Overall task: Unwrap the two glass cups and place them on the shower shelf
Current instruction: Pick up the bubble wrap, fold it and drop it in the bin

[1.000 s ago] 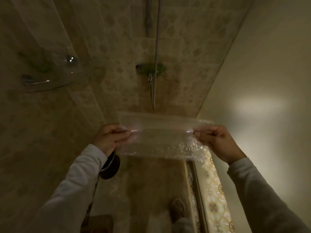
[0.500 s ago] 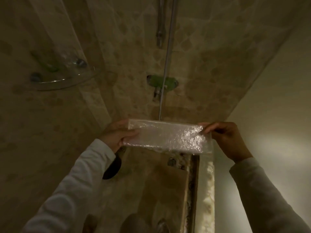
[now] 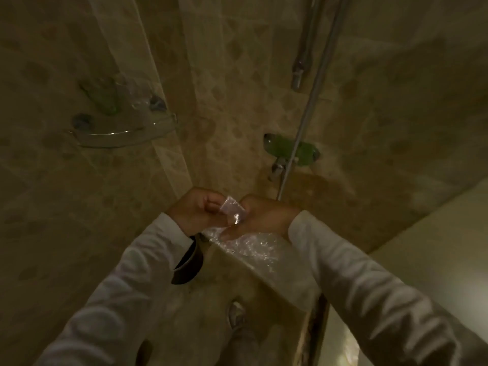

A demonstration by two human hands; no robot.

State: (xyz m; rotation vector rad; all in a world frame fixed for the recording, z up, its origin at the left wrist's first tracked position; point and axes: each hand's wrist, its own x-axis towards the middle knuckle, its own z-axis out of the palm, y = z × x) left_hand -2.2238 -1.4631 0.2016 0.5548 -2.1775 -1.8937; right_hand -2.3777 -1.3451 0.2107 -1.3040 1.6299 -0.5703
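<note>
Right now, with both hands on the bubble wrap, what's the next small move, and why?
Probably gather the bubble wrap into one hand. The left hand and right hand both pinch it, close together, its loose end hanging below, so neither is free. Neither grip holds anything else. The shelf is up left; what's on it is too dim to tell.

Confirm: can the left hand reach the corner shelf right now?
Probably yes. The left hand sits below and right of the glass corner shelf, with only bare tiled wall between them. Catch: it and the right hand both pinch the folded bubble wrap, so it is not free.
</note>
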